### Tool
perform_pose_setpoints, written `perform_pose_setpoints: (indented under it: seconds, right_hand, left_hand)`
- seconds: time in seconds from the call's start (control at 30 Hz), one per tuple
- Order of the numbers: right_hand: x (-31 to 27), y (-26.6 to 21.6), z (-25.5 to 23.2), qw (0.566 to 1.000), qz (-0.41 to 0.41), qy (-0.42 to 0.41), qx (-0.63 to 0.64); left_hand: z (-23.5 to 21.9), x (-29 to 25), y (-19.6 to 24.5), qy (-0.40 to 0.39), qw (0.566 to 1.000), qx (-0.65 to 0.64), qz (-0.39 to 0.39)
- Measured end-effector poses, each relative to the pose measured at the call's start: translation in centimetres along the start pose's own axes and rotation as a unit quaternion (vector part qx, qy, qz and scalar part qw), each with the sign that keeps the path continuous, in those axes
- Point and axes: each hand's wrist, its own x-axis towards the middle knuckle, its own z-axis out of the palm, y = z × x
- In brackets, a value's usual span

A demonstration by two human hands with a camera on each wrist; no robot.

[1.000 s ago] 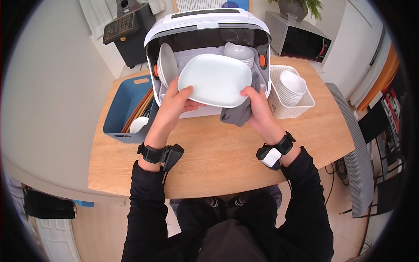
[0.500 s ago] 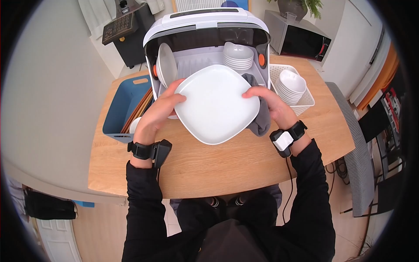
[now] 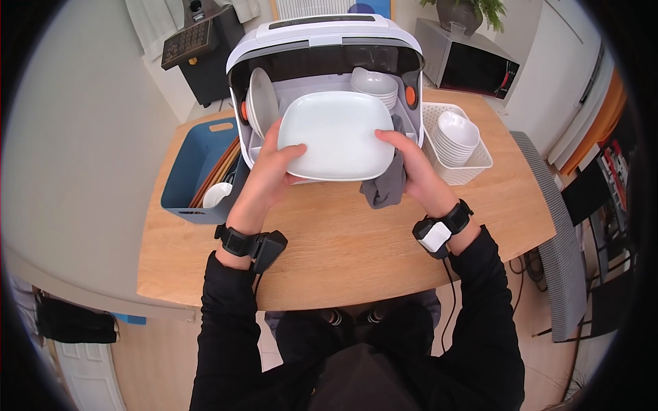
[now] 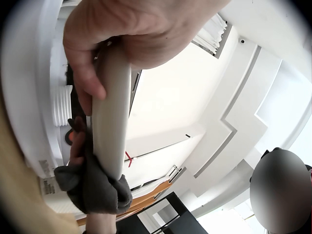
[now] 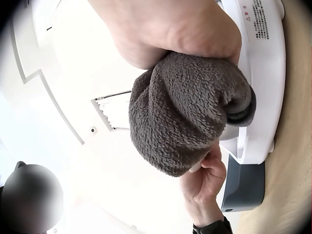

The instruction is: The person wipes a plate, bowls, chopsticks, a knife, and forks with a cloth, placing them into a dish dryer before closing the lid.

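A white plate (image 3: 336,137) with rounded corners is held between both hands, in front of an open white dish cabinet (image 3: 236,75). My left hand (image 3: 269,168) grips its left edge, thumb on the upper face and fingers beneath. At the right edge, my right hand (image 3: 419,168) pinches it, with the thumb on top and a dark grey cloth (image 3: 385,186) bunched under the fingers. In the left wrist view the cloth (image 4: 100,190) wraps the plate's far edge. Fluffy grey cloth (image 5: 183,107) hides most of the plate in the right wrist view.
Inside the cabinet, white plates (image 3: 262,103) stand at the left and stacked bowls (image 3: 374,82) at the right. A blue bin (image 3: 179,171) with chopsticks (image 3: 218,172) is on the left. To the right, a white basket (image 3: 483,163) holds more bowls (image 3: 458,133). Behind it stands a microwave (image 3: 473,65).
The plate came toward the body and turned corner-down, then moved back up toward the cabinet and turned level-sided again. Both hands kept hold, and the cloth moved along with the right hand.
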Motion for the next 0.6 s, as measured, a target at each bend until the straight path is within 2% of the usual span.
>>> perform_pose_setpoints:
  seconds: [0.03, 0.17, 0.27, 0.37, 0.43, 0.53, 0.6]
  right_hand:
    - [-0.2, -0.4, 0.3, 1.0, 0.016, 0.006, 0.001]
    - [1.2, -1.0, -1.4, 1.0, -0.015, -0.021, -0.012]
    - [1.4, -1.3, -1.3, 0.999, 0.003, -0.014, 0.031]
    - [0.8, -0.7, -0.9, 0.997, -0.02, 0.031, 0.064]
    - [0.3, 0.2, -1.2, 0.998, -0.036, 0.049, 0.012]
    - [0.4, 2.3, -3.5, 0.976, -0.135, -0.038, -0.169]
    - [0.5, 3.0, -4.0, 0.953, -0.171, -0.08, -0.238]
  left_hand:
    - [-0.3, 0.1, 0.0, -0.012, 1.0, 0.006, -0.01]
    - [-1.1, 0.4, -0.2, -0.044, 0.998, 0.014, -0.041]
    - [-1.1, 0.4, -0.3, -0.063, 0.996, 0.005, -0.061]
    - [-0.7, 0.5, -0.5, -0.078, 0.995, -0.004, -0.067]
    - [-0.4, 0.4, -0.8, -0.089, 0.994, -0.009, -0.069]
    - [-0.2, 0.4, -1.0, -0.112, 0.991, -0.018, -0.065]
    - [-0.2, 0.2, -0.7, -0.124, 0.99, -0.023, -0.055]
